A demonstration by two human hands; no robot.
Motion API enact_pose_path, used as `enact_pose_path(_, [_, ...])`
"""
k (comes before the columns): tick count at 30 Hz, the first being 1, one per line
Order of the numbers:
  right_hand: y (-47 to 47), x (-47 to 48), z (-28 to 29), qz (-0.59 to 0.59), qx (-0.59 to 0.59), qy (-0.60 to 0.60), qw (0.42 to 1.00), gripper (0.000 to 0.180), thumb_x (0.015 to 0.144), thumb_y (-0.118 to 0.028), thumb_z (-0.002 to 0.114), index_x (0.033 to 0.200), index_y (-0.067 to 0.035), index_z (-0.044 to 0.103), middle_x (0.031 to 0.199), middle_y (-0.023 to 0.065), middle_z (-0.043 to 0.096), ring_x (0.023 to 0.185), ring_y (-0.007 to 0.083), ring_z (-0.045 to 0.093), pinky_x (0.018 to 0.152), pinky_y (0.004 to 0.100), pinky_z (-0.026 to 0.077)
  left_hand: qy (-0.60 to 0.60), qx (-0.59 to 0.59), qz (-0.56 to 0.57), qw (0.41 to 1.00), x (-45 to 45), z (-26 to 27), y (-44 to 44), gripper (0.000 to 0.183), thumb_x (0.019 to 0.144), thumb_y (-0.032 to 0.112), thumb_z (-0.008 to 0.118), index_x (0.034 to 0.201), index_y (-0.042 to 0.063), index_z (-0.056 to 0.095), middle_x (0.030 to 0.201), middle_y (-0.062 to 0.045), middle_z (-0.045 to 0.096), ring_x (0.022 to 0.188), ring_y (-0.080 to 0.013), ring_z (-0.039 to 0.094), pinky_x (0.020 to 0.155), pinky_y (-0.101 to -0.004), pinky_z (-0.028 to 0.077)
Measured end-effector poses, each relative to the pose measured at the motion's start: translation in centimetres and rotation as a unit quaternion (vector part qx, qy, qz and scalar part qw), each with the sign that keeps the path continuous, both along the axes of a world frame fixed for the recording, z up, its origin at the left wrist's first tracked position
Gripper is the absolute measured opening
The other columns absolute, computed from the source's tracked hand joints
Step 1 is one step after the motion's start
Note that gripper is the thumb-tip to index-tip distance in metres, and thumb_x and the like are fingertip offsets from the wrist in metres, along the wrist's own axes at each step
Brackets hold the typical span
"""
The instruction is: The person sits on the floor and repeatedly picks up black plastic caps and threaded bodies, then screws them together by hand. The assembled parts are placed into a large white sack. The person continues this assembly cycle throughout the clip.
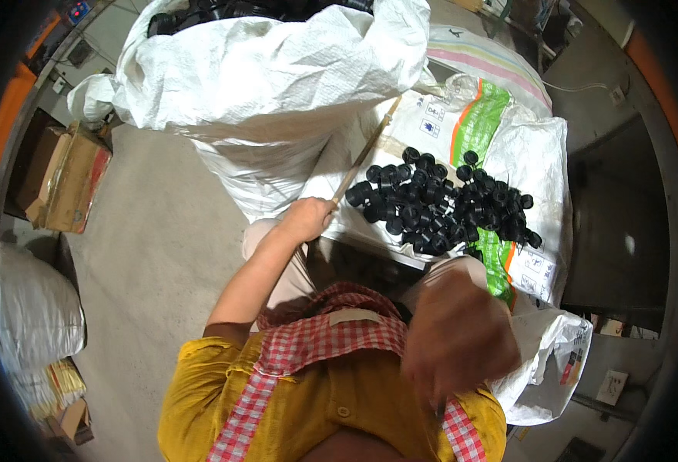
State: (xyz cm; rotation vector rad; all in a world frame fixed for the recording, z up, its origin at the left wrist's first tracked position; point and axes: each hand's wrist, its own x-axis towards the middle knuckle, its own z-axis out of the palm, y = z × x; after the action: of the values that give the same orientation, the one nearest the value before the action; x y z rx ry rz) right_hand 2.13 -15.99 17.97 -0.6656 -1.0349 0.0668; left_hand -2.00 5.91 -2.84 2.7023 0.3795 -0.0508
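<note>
My left hand point(309, 218) is closed around the near end of a thin wooden stick point(363, 155). The stick slants away to the upper right, over a work surface covered with white woven sacks point(368, 228). A heap of small black plastic caps or fittings point(431, 202) lies on the sacks, just right of the stick. My right hand point(460, 332) is raised close to the camera, in front of my chest and right knee. It is blurred by motion, and its fingers and anything in them cannot be made out.
A large white woven sack point(269, 63) with black plastic parts point(246, 10) in its mouth stands beyond my left hand. An open white bag point(553, 369) sits at my right. Cardboard boxes point(76, 179) and a filled translucent bag point(35, 306) line the left side of the concrete floor point(142, 231).
</note>
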Motion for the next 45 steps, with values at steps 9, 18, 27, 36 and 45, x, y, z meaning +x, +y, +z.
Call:
enact_pose_path(9, [6.6,4.9,-9.5,0.056,-0.279,0.216,0.934,0.012,0.086,-0.001,0.062,0.098,-0.002,0.058,0.086,0.0026,0.062,0.078,0.0076,0.056,0.071,0.0202,0.044,-0.018,-0.033,0.019,0.999,-0.2,-1.9,0.3,0.020,0.080,0.018,0.055,0.096,0.012,0.067,0.082,-0.016,0.065,0.076,-0.0349,0.062,0.067,-0.0446,0.049])
enact_pose_path(18, [8.2,5.2,-12.0,0.012,-0.386,0.170,0.907,0.034,0.091,-0.013,0.056,0.122,0.001,0.050,0.086,0.0055,0.063,0.073,0.0086,0.055,0.067,0.0203,0.044,-0.100,-0.021,-0.008,0.995,2.9,-8.7,-0.1,0.011,0.077,0.013,0.053,0.076,0.008,0.063,0.075,-0.014,0.064,0.072,-0.0280,0.062,0.066,-0.0390,0.050])
enact_pose_path(27, [6.6,10.4,-27.2,-0.070,-0.455,0.285,0.841,0.017,0.093,-0.006,0.047,0.110,-0.004,0.049,0.081,0.0091,0.062,0.061,0.0120,0.055,0.053,0.0230,0.045,-0.288,-0.032,-0.065,0.955,0.7,-5.9,0.8,0.018,0.081,0.018,0.058,0.097,0.012,0.062,0.085,-0.011,0.062,0.082,-0.0285,0.061,0.072,-0.0371,0.049])
enact_pose_path(36, [3.3,14.8,-38.3,-0.209,-0.611,0.210,0.734,0.024,0.076,-0.019,0.073,0.065,-0.008,0.054,0.061,-0.0024,0.051,0.059,0.0097,0.048,0.058,0.0259,0.040,0.073,-0.102,-0.050,0.991,5.7,2.2,0.9,0.038,0.081,0.020,0.059,0.116,0.006,0.059,0.102,-0.017,0.064,0.094,-0.0337,0.061,0.081,-0.0397,0.048])
enact_pose_path(45, [10.1,14.6,-39.9,-0.251,-0.792,-0.115,0.544,0.075,0.066,-0.028,0.078,0.127,-0.011,0.038,0.129,0.0128,0.044,0.121,0.0368,0.041,0.091,0.0531,0.039,-0.058,-0.129,-0.031,0.989,6.5,-0.3,1.8,0.032,0.078,0.013,0.056,0.107,0.004,0.061,0.090,-0.018,0.065,0.087,-0.0345,0.062,0.076,-0.0419,0.049])
